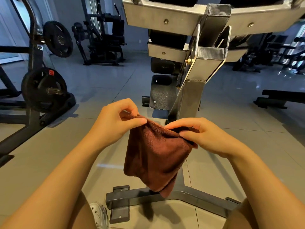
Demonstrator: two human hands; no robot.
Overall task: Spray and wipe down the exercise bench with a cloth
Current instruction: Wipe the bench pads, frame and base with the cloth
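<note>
Both hands pinching the top edge of a brown cloth: left hand gripping one upper corner between thumb and curled fingers, right hand gripping the other, hem stretched between them, remainder hanging free in a loose fold over the floor. Hanging just above the dark base bar of the exercise bench, touching no part of it. Rising beyond the cloth: steel upright and bracket, padded sections seen from beneath. Standing farther left: weight plates on a rack; farther back, other machines, dim. Showing no spray bottle anywhere. Judging progress: cloth being spread or refolded, wiping not under way; impossible to tell from surface sheen whether spraying is done or how much padding is wiped. Likely remaining: pressing cloth to frame or pad.
</note>
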